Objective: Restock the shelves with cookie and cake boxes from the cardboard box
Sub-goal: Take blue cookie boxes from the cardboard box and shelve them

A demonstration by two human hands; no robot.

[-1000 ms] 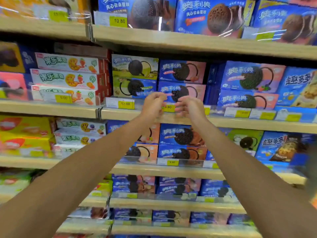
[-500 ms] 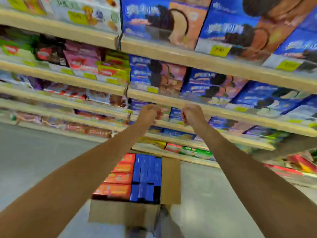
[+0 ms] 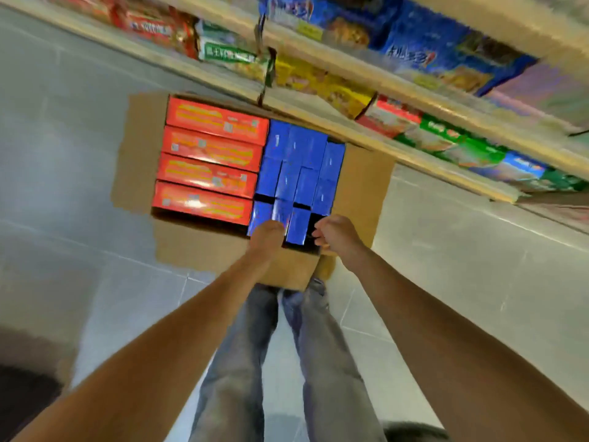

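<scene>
Reaching down for fresh stock is the step in hand, judged from how things lie: the grey tiled floor (image 3: 63, 154) fills most of the view, and the shelves (image 3: 414, 87), packed with snack packets, run across the far right. Just in front of their lowest edge the cardboard box (image 3: 366, 186) sits on the floor with its flaps folded out. Its left half holds four red boxes (image 3: 207, 173) lying flat side by side; its right half holds blue boxes (image 3: 299, 167) standing on end in tight rows, with a few dark gaps in the near rows. Both arms stretch to the near right corner of that blue block. The left hand (image 3: 267, 236) is on or just over the nearest blue tops, its fingers hidden beneath the knuckles, so I cannot tell whether they grip. The right hand (image 3: 336, 232) is at a dark gap, its fingers (image 3: 318, 234) curled toward one blue box (image 3: 298, 226) that stands between the two hands; whether they pinch it I cannot tell. The next move probably calls for closing on that box from both sides, drawing it straight up, and raising it to a shelf
</scene>
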